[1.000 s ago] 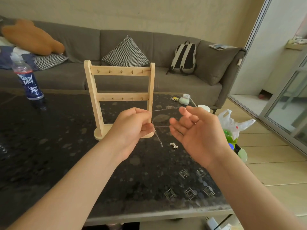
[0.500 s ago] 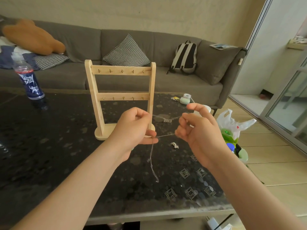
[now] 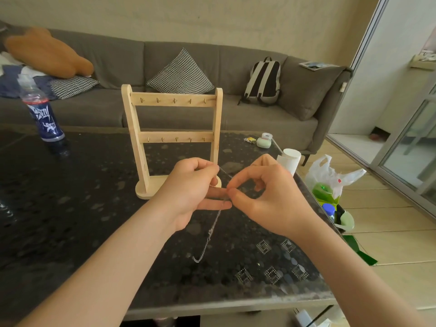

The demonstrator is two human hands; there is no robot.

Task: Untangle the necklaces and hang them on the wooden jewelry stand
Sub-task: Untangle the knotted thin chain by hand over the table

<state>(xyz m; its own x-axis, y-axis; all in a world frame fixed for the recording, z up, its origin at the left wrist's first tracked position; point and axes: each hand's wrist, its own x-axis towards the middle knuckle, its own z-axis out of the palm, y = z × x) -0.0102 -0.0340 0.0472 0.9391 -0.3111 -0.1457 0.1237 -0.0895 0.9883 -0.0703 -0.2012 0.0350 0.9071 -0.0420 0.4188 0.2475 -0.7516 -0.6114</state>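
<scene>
Head view: both hands (image 3: pixel 188 185) (image 3: pixel 266 194) pinch a thin silvery chain (image 3: pixel 213 226).

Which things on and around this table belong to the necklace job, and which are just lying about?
Part of the job:
- necklace, pinched by the left hand and the right hand
- wooden stand, with nothing on its hooks

Just lying about:
- bottle
- backpack
- checked cushion
- plastic bag
- small green case
</scene>
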